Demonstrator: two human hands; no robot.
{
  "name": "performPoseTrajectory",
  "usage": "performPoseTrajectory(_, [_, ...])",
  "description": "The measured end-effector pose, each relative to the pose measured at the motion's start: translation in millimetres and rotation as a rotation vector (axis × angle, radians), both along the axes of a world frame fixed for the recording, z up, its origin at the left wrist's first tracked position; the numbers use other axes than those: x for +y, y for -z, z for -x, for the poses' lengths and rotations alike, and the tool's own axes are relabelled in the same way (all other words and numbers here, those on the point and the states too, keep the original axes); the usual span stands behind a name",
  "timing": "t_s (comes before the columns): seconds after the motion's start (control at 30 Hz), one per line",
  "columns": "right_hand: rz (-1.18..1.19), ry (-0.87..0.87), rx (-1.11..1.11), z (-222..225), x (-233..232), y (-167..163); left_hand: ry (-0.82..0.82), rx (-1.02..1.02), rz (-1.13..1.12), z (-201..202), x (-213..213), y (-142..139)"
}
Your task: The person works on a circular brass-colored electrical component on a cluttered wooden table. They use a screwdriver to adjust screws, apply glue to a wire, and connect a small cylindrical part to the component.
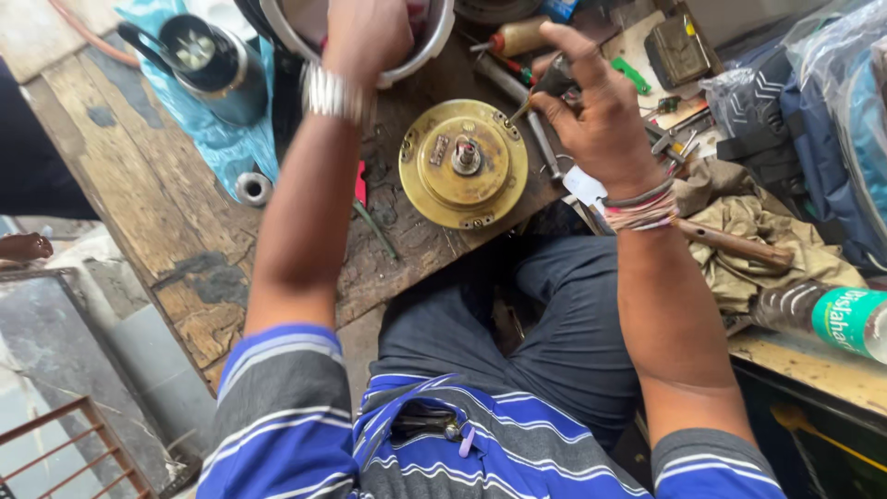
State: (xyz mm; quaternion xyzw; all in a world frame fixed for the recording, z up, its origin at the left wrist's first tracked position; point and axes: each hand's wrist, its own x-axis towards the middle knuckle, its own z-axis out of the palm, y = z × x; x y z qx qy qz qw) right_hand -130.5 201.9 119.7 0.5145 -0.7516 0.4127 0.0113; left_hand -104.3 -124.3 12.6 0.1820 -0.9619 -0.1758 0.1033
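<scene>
brass-coloured motor housing under the tool tip

brass-toned and round, the motor housing (463,164) lies flat on the worn wooden table (176,212), its short steel shaft standing up at the centre. judged by its look it is cast metal: heavy, stiff and unlikely to dent, with a smooth, perhaps greasy face. the thick outer rim seems the safest place to take hold, with the screw ears at the edge giving some purchase.

the right hand (601,115) sits just right of the housing, its fingers closed around a dark-handled screwdriver (545,90) whose tip meets the housing's upper right edge. the left hand (365,35) is beyond the housing, curled at the rim of a pale round bowl (427,46); whether it grips anything cannot be told. a steel jar (208,60) stands well left of the housing.
</scene>
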Motion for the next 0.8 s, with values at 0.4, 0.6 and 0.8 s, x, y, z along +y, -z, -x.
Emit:
performPoseTrajectory(0.4, [-0.071,0.258,0.398,9,-14,8,0.127,0.041,-0.061,-123,139,20])
performPoseTrajectory(0.6, [0.036,0.03,0.122,15,-9,4,0.133,-0.071,-0.125,-105,141,27])
performPoseTrajectory(0.8, [-0.118,0.277,0.362,19,-22,3,0.108,-0.035,-0.109,-107,142,31])
